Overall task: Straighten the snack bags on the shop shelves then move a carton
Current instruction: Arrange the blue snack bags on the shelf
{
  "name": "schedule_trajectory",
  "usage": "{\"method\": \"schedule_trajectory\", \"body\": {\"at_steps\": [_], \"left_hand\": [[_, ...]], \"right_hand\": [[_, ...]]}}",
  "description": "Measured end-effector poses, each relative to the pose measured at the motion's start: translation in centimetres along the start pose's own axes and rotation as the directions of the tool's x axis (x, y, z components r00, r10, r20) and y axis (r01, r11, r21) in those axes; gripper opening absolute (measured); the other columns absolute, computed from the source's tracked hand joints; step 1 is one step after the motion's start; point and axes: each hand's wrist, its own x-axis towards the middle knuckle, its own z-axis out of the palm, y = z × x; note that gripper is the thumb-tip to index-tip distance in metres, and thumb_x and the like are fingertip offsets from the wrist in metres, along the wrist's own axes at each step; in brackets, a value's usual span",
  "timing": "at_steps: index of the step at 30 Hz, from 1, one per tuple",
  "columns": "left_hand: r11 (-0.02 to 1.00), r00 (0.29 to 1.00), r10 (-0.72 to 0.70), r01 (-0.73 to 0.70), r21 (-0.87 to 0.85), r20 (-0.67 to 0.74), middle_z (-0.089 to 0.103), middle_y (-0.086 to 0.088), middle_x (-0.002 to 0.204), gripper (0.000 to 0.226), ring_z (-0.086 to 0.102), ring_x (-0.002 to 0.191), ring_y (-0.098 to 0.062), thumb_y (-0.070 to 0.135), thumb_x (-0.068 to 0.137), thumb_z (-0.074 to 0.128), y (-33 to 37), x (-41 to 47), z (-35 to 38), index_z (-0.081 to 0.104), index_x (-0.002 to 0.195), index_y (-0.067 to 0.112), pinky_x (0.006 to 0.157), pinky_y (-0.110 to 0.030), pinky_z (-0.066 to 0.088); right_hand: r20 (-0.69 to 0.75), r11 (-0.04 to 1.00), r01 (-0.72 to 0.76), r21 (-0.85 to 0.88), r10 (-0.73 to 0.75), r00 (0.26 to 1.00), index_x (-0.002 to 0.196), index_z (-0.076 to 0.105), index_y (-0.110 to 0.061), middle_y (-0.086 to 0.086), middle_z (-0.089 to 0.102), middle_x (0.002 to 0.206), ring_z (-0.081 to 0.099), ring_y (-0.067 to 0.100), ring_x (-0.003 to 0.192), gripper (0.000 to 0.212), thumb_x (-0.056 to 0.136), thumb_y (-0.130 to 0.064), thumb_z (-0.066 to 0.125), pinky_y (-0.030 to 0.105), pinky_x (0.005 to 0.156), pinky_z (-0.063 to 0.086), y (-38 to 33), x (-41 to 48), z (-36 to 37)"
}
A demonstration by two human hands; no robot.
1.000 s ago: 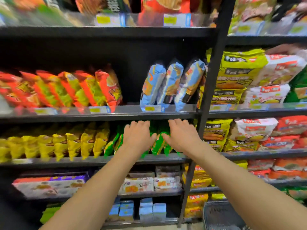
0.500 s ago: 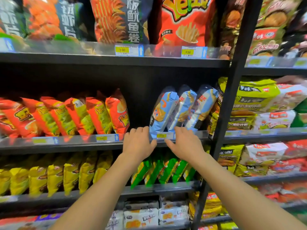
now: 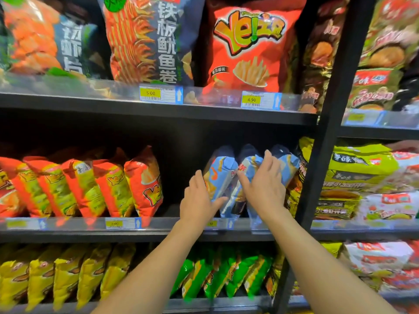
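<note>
Three light-blue snack bags lean to the right on the middle shelf [image 3: 158, 225]. My left hand [image 3: 200, 198] rests against the left side of the leftmost blue bag [image 3: 218, 175], fingers straight and thumb across the bag's lower front. My right hand [image 3: 265, 186] lies spread over the middle blue bag [image 3: 249, 164]. Its thumb sits between the left and middle bags, and its fingertips reach the gap beside the right blue bag [image 3: 288, 166]. Neither hand lifts a bag off the shelf.
Orange-red bags [image 3: 145, 184] lean in a row to the left, with a dark gap before the blue ones. A black upright post [image 3: 326, 155] stands just right of my right hand. Big bags [image 3: 247, 48] fill the shelf above; green bags [image 3: 226, 273] and yellow bags [image 3: 68, 273] sit below.
Both hands rose from the green bags on the lower shelf, past the shelf edge, onto the blue bags. The view tilted upward with them.
</note>
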Motion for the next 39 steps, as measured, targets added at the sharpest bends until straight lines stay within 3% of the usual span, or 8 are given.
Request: {"method": "schedule_trajectory", "body": {"at_steps": [8, 16, 23, 26, 29, 31, 34, 39], "left_hand": [[0.999, 0.99, 0.051, -0.049, 0.019, -0.128, 0.06, 0.0, 0.122, 0.058, 0.067, 0.103, -0.022, 0.041, 0.094, 0.072, -1.1, 1.6, 1.4, 0.035, 0.137, 0.025, 0.08, -0.043, 0.062], [0.99, 0.977, 0.139, -0.143, -0.013, -0.164, 0.06, 0.008, 0.113, 0.049, 0.064, 0.099, -0.022, 0.031, 0.093, 0.068, -1.9, 1.4, -3.0, 0.034, 0.129, 0.038, 0.078, -0.048, 0.059], [0.949, 0.994, 0.077, -0.097, -0.3, -0.077, 0.07, 0.019, 0.106, 0.06, 0.067, 0.087, -0.006, 0.028, 0.089, 0.07, -1.7, 0.2, -8.1, 0.044, 0.142, 0.041, 0.081, -0.037, 0.056], [0.872, 0.998, 0.065, -0.056, -0.487, 0.001, 0.07, 0.021, 0.107, 0.049, 0.068, 0.089, 0.005, 0.025, 0.093, 0.071, -1.8, -1.0, -9.7, 0.05, 0.135, 0.037, 0.079, -0.029, 0.057], [0.767, 0.995, 0.072, -0.014, -0.641, 0.065, 0.072, 0.017, 0.112, 0.039, 0.07, 0.101, 0.0, 0.02, 0.097, 0.067, -2.1, -2.7, -10.4, 0.055, 0.13, 0.035, 0.086, -0.028, 0.056], [0.71, 0.989, 0.075, 0.037, -0.703, 0.127, 0.074, 0.017, 0.116, 0.036, 0.071, 0.109, -0.005, 0.025, 0.096, 0.066, -2.5, -3.6, -10.5, 0.057, 0.128, 0.037, 0.094, -0.035, 0.056], [0.671, 0.976, 0.087, 0.089, -0.736, 0.197, 0.074, 0.017, 0.121, 0.039, 0.07, 0.115, -0.009, 0.035, 0.09, 0.064, -3.3, -5.3, -10.6, 0.057, 0.129, 0.041, 0.098, -0.038, 0.054], [0.622, 0.941, 0.056, 0.23, -0.748, 0.335, 0.076, 0.022, 0.111, 0.032, 0.069, 0.12, -0.019, 0.056, 0.096, 0.049, -3.9, -7.2, -11.1, 0.067, 0.121, 0.047, 0.08, -0.021, 0.056]], "right_hand": [[0.02, 1.0, 0.015, -0.009, -0.015, 1.0, 0.158, 0.018, -0.013, 0.011, 0.036, 0.155, 0.045, 0.03, 0.14, 0.081, 0.101, -0.052, 0.059, 0.04, 0.097, 0.052, 0.6, 1.0, 0.6], [0.006, 0.991, -0.031, 0.127, 0.031, 1.0, 0.159, 0.02, -0.011, 0.012, 0.038, 0.156, 0.041, 0.03, 0.143, 0.082, 0.1, -0.054, 0.058, 0.044, 0.101, 0.049, 0.6, 1.2, 0.3], [-0.307, 0.955, 0.125, 0.269, -0.038, 0.951, 0.139, 0.051, -0.011, 0.01, 0.053, 0.131, 0.045, 0.027, 0.125, 0.056, 0.098, -0.047, 0.063, 0.04, 0.107, 0.034, -0.9, -0.2, -1.3], [-0.204, 0.827, 0.199, 0.526, -0.104, 0.973, 0.13, 0.056, -0.019, -0.005, 0.052, 0.121, 0.048, 0.012, 0.114, 0.044, 0.097, -0.045, 0.068, 0.023, 0.098, 0.04, -2.2, -1.4, -1.6], [0.044, 0.648, 0.042, 0.76, -0.115, 0.992, 0.132, 0.055, -0.022, -0.011, 0.058, 0.122, 0.058, -0.004, 0.107, 0.047, 0.094, -0.043, 0.073, 0.014, 0.091, 0.047, -3.7, -2.7, -1.6], [0.213, 0.516, -0.115, 0.849, -0.133, 0.968, 0.133, 0.057, -0.022, -0.012, 0.067, 0.121, 0.063, -0.01, 0.106, 0.058, 0.089, -0.056, 0.073, 0.019, 0.094, 0.052, -4.2, -3.6, -1.2], [0.398, 0.348, -0.318, 0.882, -0.188, 0.898, 0.131, 0.063, -0.029, -0.007, 0.076, 0.122, 0.07, 0.009, 0.116, 0.077, 0.073, -0.079, 0.069, 0.043, 0.105, 0.053, -4.1, -5.2, -0.5], [0.592, 0.115, -0.581, 0.806, -0.183, 0.785, 0.137, 0.064, -0.027, 0.0, 0.076, 0.126, 0.071, 0.023, 0.119, 0.085, 0.067, -0.073, 0.079, 0.054, 0.11, 0.051, -4.1, -8.1, 1.4]]}}
